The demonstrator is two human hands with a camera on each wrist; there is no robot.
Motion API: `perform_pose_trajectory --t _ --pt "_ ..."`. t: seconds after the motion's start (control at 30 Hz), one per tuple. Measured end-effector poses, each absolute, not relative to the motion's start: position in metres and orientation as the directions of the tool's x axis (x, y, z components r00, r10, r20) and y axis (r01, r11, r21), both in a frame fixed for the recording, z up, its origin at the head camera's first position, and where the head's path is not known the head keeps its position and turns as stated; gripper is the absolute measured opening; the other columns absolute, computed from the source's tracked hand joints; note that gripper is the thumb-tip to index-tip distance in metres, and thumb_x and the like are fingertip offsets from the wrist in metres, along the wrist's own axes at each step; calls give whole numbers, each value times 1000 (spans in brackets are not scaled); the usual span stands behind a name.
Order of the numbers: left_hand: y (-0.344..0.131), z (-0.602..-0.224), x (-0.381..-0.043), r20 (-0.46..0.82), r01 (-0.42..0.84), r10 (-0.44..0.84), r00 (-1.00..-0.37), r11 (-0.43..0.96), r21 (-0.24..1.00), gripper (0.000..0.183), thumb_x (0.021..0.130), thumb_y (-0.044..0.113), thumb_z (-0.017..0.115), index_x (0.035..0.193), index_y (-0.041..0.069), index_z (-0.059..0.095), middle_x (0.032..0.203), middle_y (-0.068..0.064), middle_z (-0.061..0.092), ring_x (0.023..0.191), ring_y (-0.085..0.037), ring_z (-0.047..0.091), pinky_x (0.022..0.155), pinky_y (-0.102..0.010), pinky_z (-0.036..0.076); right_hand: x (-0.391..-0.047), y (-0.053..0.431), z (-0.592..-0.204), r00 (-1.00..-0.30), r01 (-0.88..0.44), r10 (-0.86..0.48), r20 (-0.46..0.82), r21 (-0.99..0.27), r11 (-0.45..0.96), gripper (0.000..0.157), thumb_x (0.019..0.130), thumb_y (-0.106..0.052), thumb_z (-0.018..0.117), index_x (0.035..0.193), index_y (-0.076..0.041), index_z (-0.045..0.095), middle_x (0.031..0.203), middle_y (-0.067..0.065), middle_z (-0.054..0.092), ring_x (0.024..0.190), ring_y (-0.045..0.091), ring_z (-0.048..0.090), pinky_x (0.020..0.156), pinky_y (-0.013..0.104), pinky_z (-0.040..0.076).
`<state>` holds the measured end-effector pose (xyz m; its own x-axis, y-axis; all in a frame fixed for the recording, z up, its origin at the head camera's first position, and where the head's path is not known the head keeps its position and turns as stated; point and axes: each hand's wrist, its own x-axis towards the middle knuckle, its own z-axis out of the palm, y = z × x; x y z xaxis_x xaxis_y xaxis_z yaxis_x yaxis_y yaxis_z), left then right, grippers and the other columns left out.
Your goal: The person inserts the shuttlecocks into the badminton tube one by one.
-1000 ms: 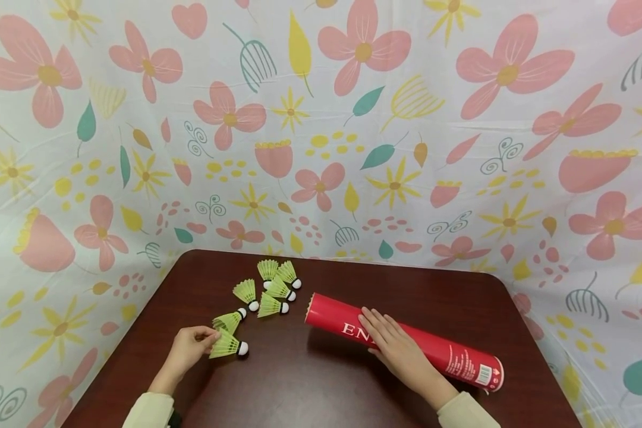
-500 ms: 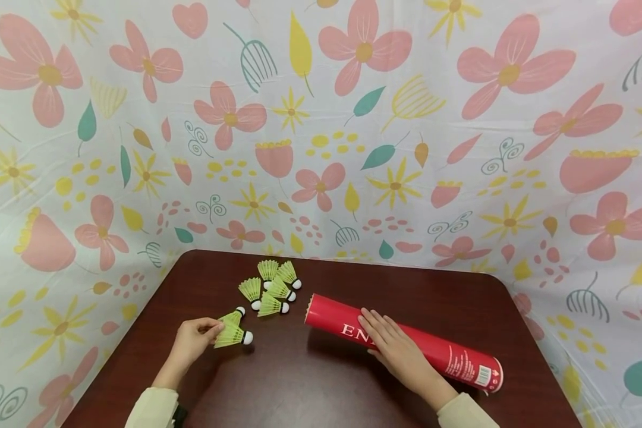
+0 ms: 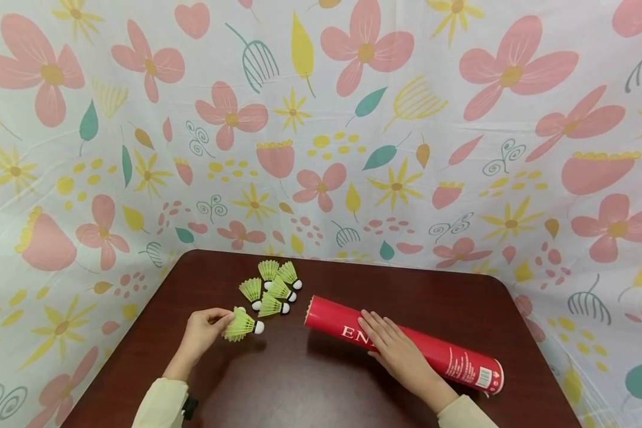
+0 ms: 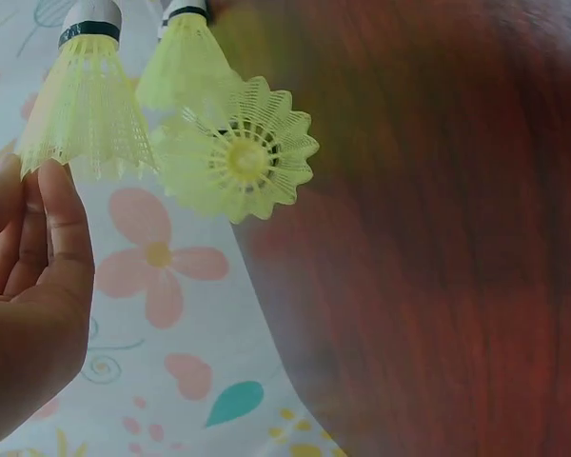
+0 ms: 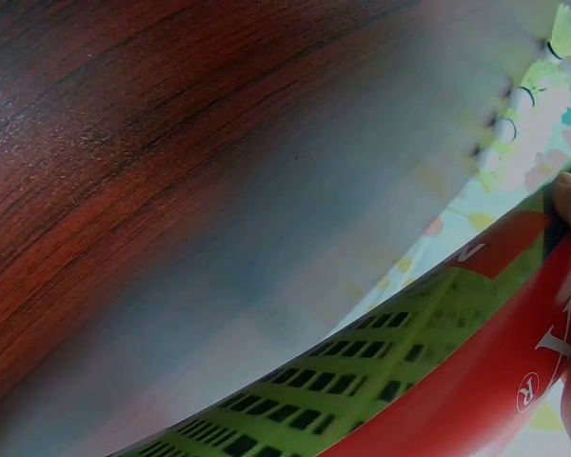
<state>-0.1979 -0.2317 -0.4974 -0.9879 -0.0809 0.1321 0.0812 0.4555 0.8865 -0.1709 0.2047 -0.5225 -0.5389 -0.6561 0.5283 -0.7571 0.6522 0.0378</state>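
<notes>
My left hand (image 3: 205, 336) pinches the skirt rim of a yellow-green shuttlecock (image 3: 241, 327) between thumb and fingers. Its white cork points right, toward the tube. Behind it another shuttlecock is mostly hidden in the head view; in the left wrist view, a shuttlecock (image 4: 186, 62) and one with its open skirt (image 4: 285, 143) facing the camera appear beside the pinched shuttlecock (image 4: 86, 105). My right hand (image 3: 398, 356) rests across a red shuttlecock tube (image 3: 334, 315), fingers extended over its top and thumb on the near side. The tube lies slanted, its left end toward the shuttlecocks.
Several more shuttlecocks lie clustered toward the back, among them one (image 3: 250, 290) at the left and one (image 3: 271, 305) at the front. The dark wooden table (image 3: 310, 380) has rounded back corners. A flowered cloth (image 3: 321, 119) hangs behind it.
My left hand has moved right and a little away from me, carrying the pinched shuttlecock toward the cluster. One shuttlecock near the cluster shifted slightly right. My right hand and the tube stay put.
</notes>
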Motion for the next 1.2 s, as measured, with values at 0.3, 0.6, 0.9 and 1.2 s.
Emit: perform_pose_trajectory --t 0.3,0.6,0.9,1.2 --pt "-218 -490 -206 171 117 -71 -983 473 873 12 86 14 72 88 3 75 64 -7 62 53 -17 52 48 -24 42 -171 202 -523 -539 -750 -650 536 46 660 66 102 -47 18 146 -2 39 149 15 39 132 32 43 113 39 26" --pt "-200 -487 -211 227 174 -79 -971 422 890 11 86 11 73 87 1 74 68 -10 65 59 -16 59 54 -23 47 -171 202 -524 -543 -754 -658 522 42 655 65 102 -47 20 147 -3 37 150 14 38 134 32 41 111 40 29" --pt "-171 -490 -213 278 244 -50 -959 352 904 7 85 11 73 89 6 76 69 -10 65 63 -25 59 56 -24 48 -171 200 -521 -546 -753 -654 523 36 657 69 101 -48 12 147 -3 37 150 14 38 131 34 44 116 33 15" --pt "-147 -489 -210 349 320 -20 -937 353 879 5 83 5 73 85 0 74 71 -8 67 62 -10 55 56 -20 45 -169 198 -521 -537 -759 -650 537 29 651 67 102 -47 16 146 -2 38 150 14 38 132 32 42 116 31 13"
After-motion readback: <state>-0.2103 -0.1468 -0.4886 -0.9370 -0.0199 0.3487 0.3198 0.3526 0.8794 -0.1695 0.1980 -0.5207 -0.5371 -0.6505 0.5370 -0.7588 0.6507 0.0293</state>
